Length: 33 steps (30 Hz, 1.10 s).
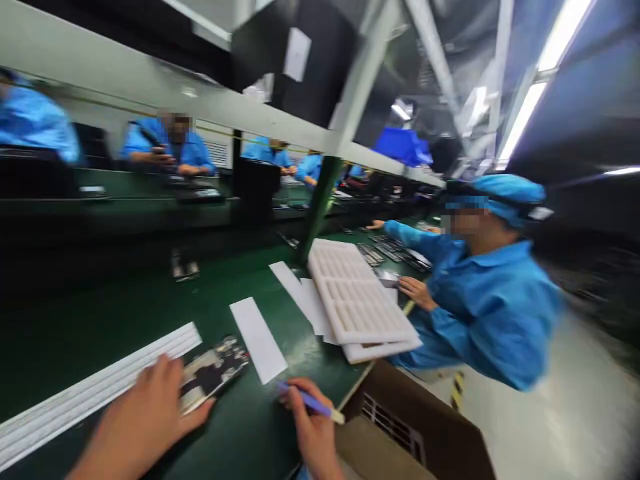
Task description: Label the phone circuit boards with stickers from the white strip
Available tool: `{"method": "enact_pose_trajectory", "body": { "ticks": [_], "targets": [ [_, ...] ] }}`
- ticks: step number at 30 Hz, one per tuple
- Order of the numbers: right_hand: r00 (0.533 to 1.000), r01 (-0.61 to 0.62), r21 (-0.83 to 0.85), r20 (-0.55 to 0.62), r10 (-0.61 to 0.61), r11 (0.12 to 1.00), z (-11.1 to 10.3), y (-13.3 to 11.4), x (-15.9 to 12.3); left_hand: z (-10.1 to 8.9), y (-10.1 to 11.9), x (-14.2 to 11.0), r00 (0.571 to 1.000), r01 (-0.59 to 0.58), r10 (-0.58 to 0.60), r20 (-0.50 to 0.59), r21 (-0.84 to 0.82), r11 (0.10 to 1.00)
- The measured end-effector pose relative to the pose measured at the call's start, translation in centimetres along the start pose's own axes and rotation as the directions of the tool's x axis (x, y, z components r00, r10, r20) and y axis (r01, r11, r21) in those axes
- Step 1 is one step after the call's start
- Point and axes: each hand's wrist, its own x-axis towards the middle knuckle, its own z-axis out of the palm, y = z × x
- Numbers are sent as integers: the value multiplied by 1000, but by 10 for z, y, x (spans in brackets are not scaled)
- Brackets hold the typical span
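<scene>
My left hand (145,423) is closed around one end of an opened phone (216,370), with fingers on its far edge and the thumb along the near one. Dark and metallic inner parts show on the phone's upper face. In my right hand (316,433), a slim purple pen-like tool (313,403) is pinched between thumb and fingers. Its pale end points right and its other end lies over the green bench (240,427). Just beyond that tool is a white paper strip (257,340). Long white ridged strips (100,393) run beside and behind my left hand.
White foam trays (365,300) are stacked at the bench's right side, over more paper strips (297,293). An open cardboard box (425,433) stands below the right edge. A co-worker in blue (500,307) sits on the right. A post (323,193) rises behind the trays.
</scene>
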Motion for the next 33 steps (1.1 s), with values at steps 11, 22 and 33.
{"method": "enact_pose_trajectory", "body": {
  "ticks": [11,22,33],
  "targets": [
    [981,-76,203,188,37,976,12,-23,109,4,28,-10,988,3,-39,148,237,972],
    [909,-260,290,396,132,921,67,-7,165,14,-6,-10,993,-102,113,27,-261,960],
    [911,-257,263,388,142,930,72,-6,161,33,-22,41,900,-299,92,-425,-452,841]
  ]
}}
